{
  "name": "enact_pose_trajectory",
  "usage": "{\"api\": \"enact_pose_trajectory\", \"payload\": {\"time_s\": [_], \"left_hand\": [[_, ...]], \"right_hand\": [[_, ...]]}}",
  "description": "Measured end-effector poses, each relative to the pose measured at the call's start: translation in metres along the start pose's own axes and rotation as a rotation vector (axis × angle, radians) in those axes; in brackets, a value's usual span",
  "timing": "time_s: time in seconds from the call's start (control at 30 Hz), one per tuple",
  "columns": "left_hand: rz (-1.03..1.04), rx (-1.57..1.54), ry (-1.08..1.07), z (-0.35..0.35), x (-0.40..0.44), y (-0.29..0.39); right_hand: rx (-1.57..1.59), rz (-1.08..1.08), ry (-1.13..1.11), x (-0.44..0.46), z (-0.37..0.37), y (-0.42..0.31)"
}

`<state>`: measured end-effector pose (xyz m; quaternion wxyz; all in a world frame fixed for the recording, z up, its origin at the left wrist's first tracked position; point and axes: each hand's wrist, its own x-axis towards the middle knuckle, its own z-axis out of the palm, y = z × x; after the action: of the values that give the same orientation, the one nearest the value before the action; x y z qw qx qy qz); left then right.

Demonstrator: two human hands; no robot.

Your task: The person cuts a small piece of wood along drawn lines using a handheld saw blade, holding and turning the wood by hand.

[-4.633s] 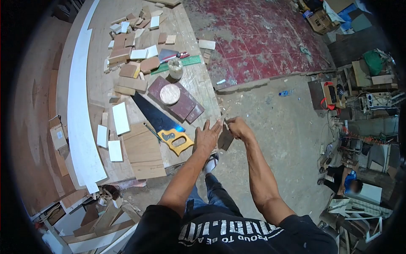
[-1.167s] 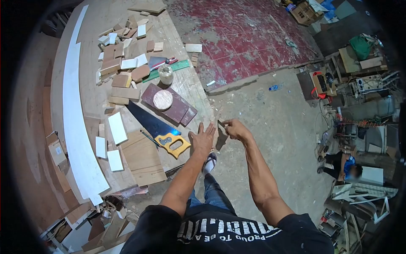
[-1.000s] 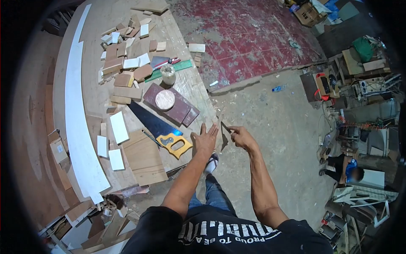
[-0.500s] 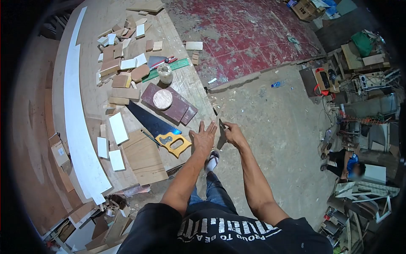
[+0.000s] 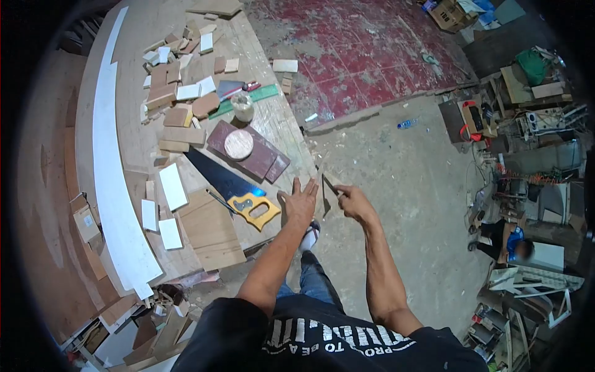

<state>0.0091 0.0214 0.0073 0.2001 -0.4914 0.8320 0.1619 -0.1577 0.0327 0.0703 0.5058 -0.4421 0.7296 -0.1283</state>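
My left hand [image 5: 300, 201] lies flat with fingers spread on the right edge of the wooden table [image 5: 282, 133]. Just beyond that edge, my right hand [image 5: 351, 201] is closed on a thin, narrow tool [image 5: 330, 181], whose tip points up and left toward the edge; its exact kind is too small to tell. A handsaw [image 5: 254, 209] with a yellow handle lies left of my left hand. Above that hand, a round pale disc [image 5: 238, 144] rests on dark red boards [image 5: 264, 162]. A jar [image 5: 243, 108] stands behind them, by a green ruler [image 5: 265, 92].
Several wood blocks [image 5: 162, 94] are heaped at the table's upper left, with white pieces [image 5: 174, 186] nearer. A long white strip [image 5: 111, 167] runs down the left side. Wood scraps [image 5: 155, 341] lie below the table. At the far right, a person [image 5: 514, 243] is among stacked materials.
My right hand has shifted slightly right and away from the table edge, and more of the thin tool shows. My left hand stays on the table.
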Motion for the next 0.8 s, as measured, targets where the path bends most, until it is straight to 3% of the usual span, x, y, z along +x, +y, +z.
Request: {"api": "enact_pose_trajectory", "payload": {"time_s": [0.1,0.23,0.33,0.37,0.47,0.67,0.7,0.8], "left_hand": [[-0.004,-0.009,0.011,0.002,-0.001,0.001],[-0.003,-0.002,0.043,-0.001,0.0,0.0],[-0.004,-0.034,-0.07,-0.011,-0.004,0.002],[-0.001,-0.052,-0.059,-0.009,-0.004,0.001],[-0.005,-0.072,-0.026,-0.006,0.001,-0.001],[0.017,-0.057,-0.003,-0.009,-0.005,0.0],[0.025,-0.056,0.006,-0.012,-0.005,-0.002],[0.088,-0.015,0.019,-0.012,0.003,-0.008]], "right_hand": [[0.34,0.116,-0.137,-0.002,-0.013,-0.006],[0.322,0.122,-0.219,0.012,-0.031,-0.019],[0.225,0.063,-0.246,0.018,-0.022,-0.034],[0.053,-0.004,-0.164,0.015,-0.02,-0.034],[-0.076,-0.028,-0.129,-0.004,-0.034,-0.012],[-0.161,-0.206,0.171,-0.004,0.002,0.034],[0.0,-0.002,0.078,-0.02,0.0,0.001],[0.058,0.012,0.158,-0.007,0.03,0.016]]}}
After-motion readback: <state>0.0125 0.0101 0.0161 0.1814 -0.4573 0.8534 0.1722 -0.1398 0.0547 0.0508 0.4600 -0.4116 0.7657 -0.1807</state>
